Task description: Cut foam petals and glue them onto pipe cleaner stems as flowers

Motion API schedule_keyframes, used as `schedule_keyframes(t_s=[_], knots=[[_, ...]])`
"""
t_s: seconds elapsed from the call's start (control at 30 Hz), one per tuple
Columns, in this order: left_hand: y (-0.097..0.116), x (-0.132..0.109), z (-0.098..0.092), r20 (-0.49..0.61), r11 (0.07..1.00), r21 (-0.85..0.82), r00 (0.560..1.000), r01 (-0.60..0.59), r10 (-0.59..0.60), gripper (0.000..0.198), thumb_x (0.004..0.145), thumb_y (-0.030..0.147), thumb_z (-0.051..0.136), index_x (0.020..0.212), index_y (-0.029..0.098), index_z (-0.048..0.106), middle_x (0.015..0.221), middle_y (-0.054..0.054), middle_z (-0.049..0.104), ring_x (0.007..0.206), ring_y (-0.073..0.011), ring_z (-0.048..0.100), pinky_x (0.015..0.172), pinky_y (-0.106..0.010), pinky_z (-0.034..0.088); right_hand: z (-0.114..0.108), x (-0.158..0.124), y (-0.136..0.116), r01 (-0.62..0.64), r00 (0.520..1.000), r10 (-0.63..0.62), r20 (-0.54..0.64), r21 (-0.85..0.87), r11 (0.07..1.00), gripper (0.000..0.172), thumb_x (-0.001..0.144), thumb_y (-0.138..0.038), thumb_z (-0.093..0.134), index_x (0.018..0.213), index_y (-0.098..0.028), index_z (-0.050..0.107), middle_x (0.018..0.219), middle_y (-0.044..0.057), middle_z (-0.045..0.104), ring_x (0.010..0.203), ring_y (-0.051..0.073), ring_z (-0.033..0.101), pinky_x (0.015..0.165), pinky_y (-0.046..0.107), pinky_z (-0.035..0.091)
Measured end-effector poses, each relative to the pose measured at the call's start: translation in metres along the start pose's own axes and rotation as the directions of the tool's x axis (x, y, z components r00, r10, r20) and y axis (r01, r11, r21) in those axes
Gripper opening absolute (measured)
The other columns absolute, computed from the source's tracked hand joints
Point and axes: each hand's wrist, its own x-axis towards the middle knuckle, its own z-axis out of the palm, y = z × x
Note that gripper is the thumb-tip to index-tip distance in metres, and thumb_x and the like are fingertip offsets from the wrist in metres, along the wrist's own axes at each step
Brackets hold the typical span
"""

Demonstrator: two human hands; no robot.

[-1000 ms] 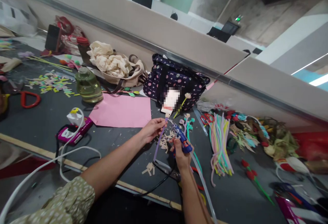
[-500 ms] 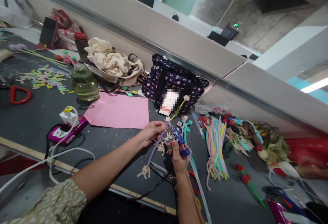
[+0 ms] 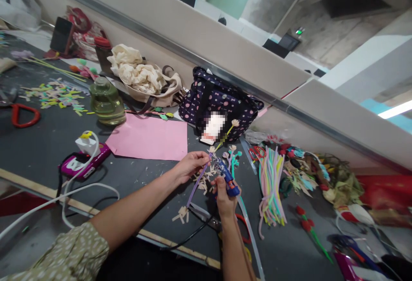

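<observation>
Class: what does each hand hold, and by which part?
The left hand pinches the purple stem near its top; the right hand grips the blue glue gun by its handle.

one head-worn camera looks forward and down, tilted, close over the dark table (image 3: 41, 143)

seemingly bare table (image 3: 48, 143) left, pipe cleaners (image 3: 268, 178) right

Left hand (image 3: 189, 166) pinches a purple stem (image 3: 196, 182) near its top. Right hand (image 3: 224, 197) grips a blue glue gun (image 3: 227, 175), nozzle right beside the left fingertips. Pink paper (image 3: 149, 137) sits left of those fingers, dotted bag (image 3: 222, 101) just beyond them, pipe cleaners (image 3: 268, 182) right of the gun hand.
</observation>
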Motion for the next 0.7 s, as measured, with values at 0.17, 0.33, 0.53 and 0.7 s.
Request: schedule_keyframes(t_s=[0.17, 0.33, 0.53, 0.7], knots=[[-0.001, 0.000, 0.000, 0.004, 1.000, 0.005, 1.000, -0.008, 0.008, 0.030, 0.061, 0.035, 0.079, 0.072, 0.013, 0.062, 0.068, -0.002, 0.059, 0.052, -0.0063, 0.046, 0.047, -0.019, 0.030, 0.000, 0.000, 0.000, -0.013, 1.000, 0.013, 0.010, 0.018, 1.000, 0.043, 0.072, -0.058, 0.061, 0.072, -0.015, 0.060, 0.054, 0.002, 0.062, 0.038, 0.011, 0.050, 0.038, 0.021, 0.038], [-0.001, 0.000, 0.000, 0.005, 1.000, 0.002, 1.000, -0.005, 0.005, 0.029, 0.061, 0.034, 0.079, 0.071, 0.013, 0.062, 0.067, -0.001, 0.058, 0.051, -0.0057, 0.044, 0.047, -0.020, 0.030, 0.000, -0.002, 0.000, -0.025, 1.000, 0.025, -0.001, -0.007, 1.000, 0.046, 0.070, -0.062, 0.060, 0.071, -0.016, 0.059, 0.051, 0.001, 0.059, 0.038, 0.011, 0.049, 0.037, 0.021, 0.037], [-0.002, 0.001, -0.002, 0.012, 1.000, 0.001, 1.000, -0.002, 0.002, 0.029, 0.063, 0.034, 0.077, 0.071, 0.013, 0.060, 0.068, -0.001, 0.058, 0.051, -0.0055, 0.044, 0.047, -0.019, 0.030, 0.003, -0.005, -0.009, -0.003, 1.000, 0.003, 0.006, -0.025, 1.000, 0.047, 0.070, -0.063, 0.059, 0.070, -0.016, 0.058, 0.049, -0.001, 0.056, 0.039, 0.010, 0.048, 0.038, 0.021, 0.037], [-0.002, 0.001, -0.002, 0.026, 1.000, 0.000, 1.000, -0.012, 0.012, 0.028, 0.065, 0.033, 0.076, 0.071, 0.012, 0.058, 0.068, -0.001, 0.057, 0.050, -0.0046, 0.043, 0.047, -0.019, 0.029, 0.004, -0.004, -0.012, 0.039, 0.999, -0.038, 0.009, -0.044, 0.998, 0.047, 0.071, -0.063, 0.058, 0.067, -0.016, 0.058, 0.046, -0.002, 0.053, 0.037, 0.010, 0.047, 0.037, 0.021, 0.035]])
